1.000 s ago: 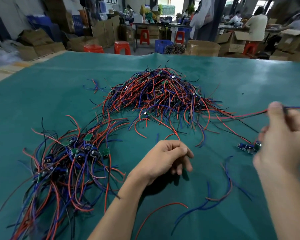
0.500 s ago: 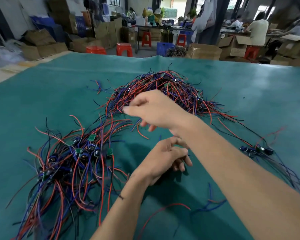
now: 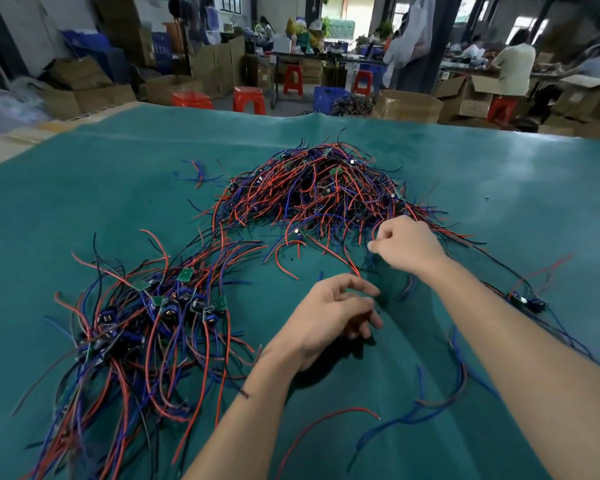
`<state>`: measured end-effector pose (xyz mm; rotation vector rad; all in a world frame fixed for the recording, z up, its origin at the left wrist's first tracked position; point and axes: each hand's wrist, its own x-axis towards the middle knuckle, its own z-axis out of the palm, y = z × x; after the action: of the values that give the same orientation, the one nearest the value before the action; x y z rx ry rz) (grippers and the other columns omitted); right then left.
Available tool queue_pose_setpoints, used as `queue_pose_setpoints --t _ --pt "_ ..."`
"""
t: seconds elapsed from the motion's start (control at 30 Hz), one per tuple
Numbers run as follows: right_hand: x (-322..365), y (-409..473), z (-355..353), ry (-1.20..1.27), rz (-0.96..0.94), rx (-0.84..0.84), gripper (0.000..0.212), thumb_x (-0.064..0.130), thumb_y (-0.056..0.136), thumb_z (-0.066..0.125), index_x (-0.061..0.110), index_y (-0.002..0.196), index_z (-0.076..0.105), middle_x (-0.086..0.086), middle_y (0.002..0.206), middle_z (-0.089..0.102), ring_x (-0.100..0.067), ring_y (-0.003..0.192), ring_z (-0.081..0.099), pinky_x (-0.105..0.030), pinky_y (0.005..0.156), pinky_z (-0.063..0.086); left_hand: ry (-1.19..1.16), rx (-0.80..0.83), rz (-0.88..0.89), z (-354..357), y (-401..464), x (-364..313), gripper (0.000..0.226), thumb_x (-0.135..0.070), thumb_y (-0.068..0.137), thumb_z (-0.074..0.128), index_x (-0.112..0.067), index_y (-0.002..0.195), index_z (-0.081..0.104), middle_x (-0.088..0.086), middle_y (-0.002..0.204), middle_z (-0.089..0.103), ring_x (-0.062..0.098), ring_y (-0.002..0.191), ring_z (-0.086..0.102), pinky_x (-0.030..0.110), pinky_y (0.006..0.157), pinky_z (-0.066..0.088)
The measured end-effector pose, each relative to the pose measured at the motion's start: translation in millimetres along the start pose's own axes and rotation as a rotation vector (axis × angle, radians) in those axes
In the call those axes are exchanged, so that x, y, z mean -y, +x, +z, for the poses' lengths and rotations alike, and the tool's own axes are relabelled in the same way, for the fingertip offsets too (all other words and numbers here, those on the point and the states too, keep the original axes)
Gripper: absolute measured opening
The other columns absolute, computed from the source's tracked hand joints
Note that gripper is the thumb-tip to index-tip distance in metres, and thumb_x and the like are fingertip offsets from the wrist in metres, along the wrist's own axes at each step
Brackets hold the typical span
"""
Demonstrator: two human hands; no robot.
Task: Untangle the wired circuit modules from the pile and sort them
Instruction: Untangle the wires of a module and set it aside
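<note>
Half a second ago the right hand [image 3: 407, 245] was stretched across to the left flank of the tangled pile [image 3: 321, 192]; now it has swung over to the pile's near right edge, fingers curled tight and pinching at thin wire ends there, though exactly which strand it has I cannot tell through the blur. The left hand [image 3: 329, 318] has barely shifted, resting on the green mat [image 3: 84, 188] in front of the pile, fingers loosely curled with the thumb and forefinger apart, and whether a wire lies between them is unclear. The pile itself is a springy heap of glossy red, blue and black insulated leads with small green boards poking out. To the left lies the sorted bunch [image 3: 146, 317], its wires combed roughly one way, dark coils and flat green boards clustered together. A single module [image 3: 525, 301] lies on the mat just beyond the right forearm, and a loose red wire [image 3: 326, 424] curves near the mat's front. The mat looks smooth, faintly shiny, slightly rippled.
</note>
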<state>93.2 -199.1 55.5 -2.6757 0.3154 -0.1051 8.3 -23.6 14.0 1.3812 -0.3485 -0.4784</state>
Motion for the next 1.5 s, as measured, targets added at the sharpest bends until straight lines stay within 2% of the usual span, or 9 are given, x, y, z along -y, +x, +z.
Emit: queue_pose_setpoints --t 0.2,0.33,0.57,0.8,0.9,1.0,1.07,1.17,1.5 --pt "-8.4 -67.9 -18.9 0.283 -0.229 0.01 0.026 0.028 0.083 0.08 0.016 0.066 0.065 0.009 0.046 0.052 -0.006 0.048 0.041 -0.03 0.056 0.031 -0.135 -0.131 -0.038 2.1 6.5 -0.1 0.021 -0.021 0.105 0.045 -0.005 0.108 0.059 0.011 0.079 0.07 0.011 0.047 0.051 0.017 0.042 0.03" --pt "-8.0 -116.3 -6.4 0.463 -0.379 0.314 0.026 0.014 0.08 0.083 0.018 0.06 0.066 0.008 0.051 0.051 -0.009 0.054 0.042 -0.032 0.059 0.031 -0.14 -0.169 -0.052 2.5 8.0 0.1 0.031 -0.027 0.107 0.041 -0.003 0.109 0.061 0.005 0.075 0.064 0.009 0.051 0.047 0.02 0.047 0.028" --pt "-4.6 -134.5 6.6 0.571 -0.534 0.515 0.022 0.032 0.077 0.076 0.023 0.06 0.068 0.005 0.055 0.05 -0.009 0.055 0.041 -0.029 0.056 0.031 -0.077 -0.159 0.001 -0.6 4.2 2.7 0.01 -0.005 0.098 0.056 -0.002 0.097 0.065 0.015 0.084 0.064 0.027 0.079 0.052 0.031 0.07 0.045" --pt "-28.6 -110.5 13.1 0.597 -0.13 -0.186 0.032 0.055 0.081 0.074 0.023 0.076 0.07 0.007 0.061 0.065 -0.002 0.055 0.053 -0.026 0.059 0.044 -0.082 -0.14 -0.018 -0.7 2.5 0.5 0.02 -0.002 0.096 0.054 -0.014 0.083 0.064 0.006 0.078 0.061 0.007 0.053 0.046 0.02 0.056 0.035" --pt "-28.1 -108.6 18.8 0.773 -0.029 -0.076 0.044 0.065 0.067 0.074 0.029 0.092 0.069 0.007 0.075 0.074 -0.007 0.062 0.063 -0.033 0.063 0.049 -0.068 -0.127 -0.011 1.8 0.4 -3.0 0.02 0.001 0.094 0.054 -0.012 0.082 0.062 0.012 0.081 0.053 0.007 0.054 0.043 0.026 0.057 0.026" --pt "-23.4 -110.7 25.3 0.881 -0.06 -0.045 0.029 0.045 0.074 0.081 0.028 0.095 0.071 0.003 0.079 0.077 -0.004 0.061 0.063 -0.028 0.061 0.046 -0.047 -0.124 -0.018 2.3 -1.1 -5.0 0.021 0.003 0.093 0.05 -0.012 0.082 0.06 0.011 0.082 0.055 0.009 0.058 0.047 0.027 0.058 0.026" --pt "-24.0 -108.7 24.1 0.965 -0.054 -0.094 0.009 0.023 0.082 0.081 0.025 0.088 0.075 0.003 0.074 0.076 -0.005 0.06 0.061 -0.022 0.055 0.045 -0.054 -0.12 -0.016 2.1 -1.5 -6.1 0.024 0.004 0.094 0.048 -0.013 0.08 0.058 0.008 0.082 0.059 0.009 0.057 0.048 0.025 0.056 0.027" --pt "-29.7 -105.7 20.9 1.066 -0.005 -0.16 0.018 0.004 0.086 0.076 0.02 0.077 0.076 -0.001 0.066 0.07 -0.01 0.058 0.058 -0.021 0.048 0.044 -0.077 -0.115 -0.014 1.8 -1.6 -6.8 0.025 0.004 0.095 0.046 -0.013 0.08 0.056 0.003 0.083 0.07 0.009 0.054 0.048 0.02 0.049 0.029" --pt "-45.5 -92.2 17.7 1.107 0.235 -0.497 0.02 -0.003 0.091 0.066 0.017 0.091 0.067 -0.003 0.076 0.066 -0.007 0.053 0.062 -0.026 0.055 0.052 -0.19 -0.151 0.025 -0.1 -0.8 -6.3 0.021 0.002 0.098 0.042 -0.013 0.085 0.05 0.013 0.109 0.074 0.014 0.059 0.054 0.019 0.047 0.032"
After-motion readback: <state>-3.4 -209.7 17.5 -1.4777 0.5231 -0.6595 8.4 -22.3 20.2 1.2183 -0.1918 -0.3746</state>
